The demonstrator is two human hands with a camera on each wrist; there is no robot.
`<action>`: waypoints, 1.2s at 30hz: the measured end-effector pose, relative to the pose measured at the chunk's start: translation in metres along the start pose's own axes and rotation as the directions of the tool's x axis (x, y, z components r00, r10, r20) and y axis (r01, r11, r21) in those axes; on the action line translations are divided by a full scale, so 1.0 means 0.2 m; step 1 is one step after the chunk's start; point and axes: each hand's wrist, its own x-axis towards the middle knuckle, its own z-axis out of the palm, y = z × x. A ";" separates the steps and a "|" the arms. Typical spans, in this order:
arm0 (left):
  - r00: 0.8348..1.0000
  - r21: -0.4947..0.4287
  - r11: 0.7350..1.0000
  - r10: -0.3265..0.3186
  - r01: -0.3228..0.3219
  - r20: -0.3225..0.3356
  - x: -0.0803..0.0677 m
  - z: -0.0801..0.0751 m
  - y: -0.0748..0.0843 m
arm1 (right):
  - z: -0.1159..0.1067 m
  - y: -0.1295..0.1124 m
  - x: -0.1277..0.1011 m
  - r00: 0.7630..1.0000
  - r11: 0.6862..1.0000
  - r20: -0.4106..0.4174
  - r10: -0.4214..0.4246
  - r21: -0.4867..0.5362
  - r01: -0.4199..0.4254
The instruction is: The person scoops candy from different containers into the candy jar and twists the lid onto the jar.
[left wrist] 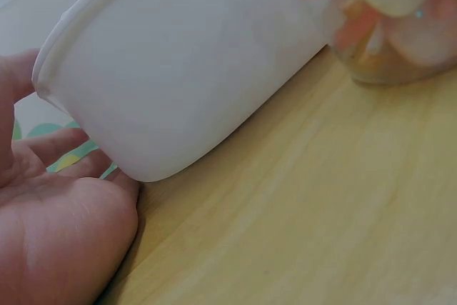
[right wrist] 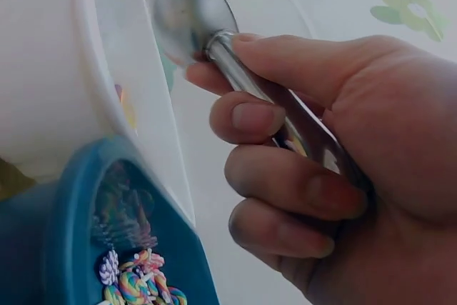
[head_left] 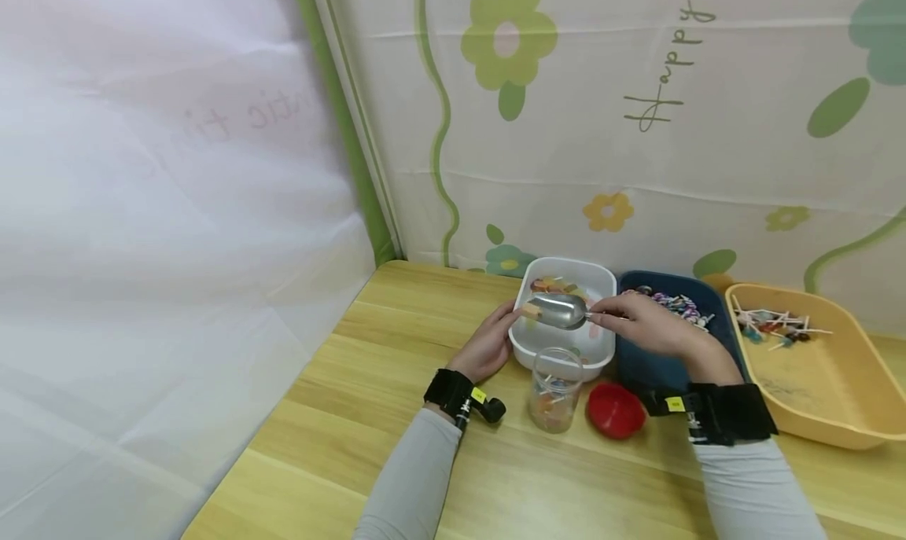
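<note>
A pale curtain printed with green and yellow flowers and looping stems hangs behind a light wooden table [head_left: 340, 414]; the handwritten word "Happy" runs sideways up the cloth, and faint pink lettering on the white sheet at the left is too washed out to read.

A white tub [head_left: 562, 343] stands near the back edge of the table, with coloured sweets inside. The left hand [head_left: 488, 343] rests against the tub's left wall, its fingers straight and relaxed along the plastic; the left wrist view shows the palm just under the tub's rounded corner. The right hand [head_left: 654, 324] grips the handle of a metal scoop [head_left: 559, 310], its fingers curled round the shaft as the right wrist view plainly shows. The scoop's bowl hangs over the tub, with a small pale sweet at its left tip.

Just in front of the tub stands a clear jar [head_left: 555, 391] partly filled with orange and pale sweets, and a red lid [head_left: 616, 410] lies beside it on the right. A dark blue tray [head_left: 661, 367] holding twisted, striped candies touches the tub's right side, and a yellow tray [head_left: 814, 383] of lollipops sits further right. Each wrist wears a black strap with a small yellow tag; the print on the tags is too small to read.
</note>
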 end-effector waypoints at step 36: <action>1.000 0.021 1.000 -0.014 0.015 -0.012 0.02 0.00 0.00 | -0.39 -0.29 -0.49 0.989 0.988 -0.149 -0.006 -0.154 -0.017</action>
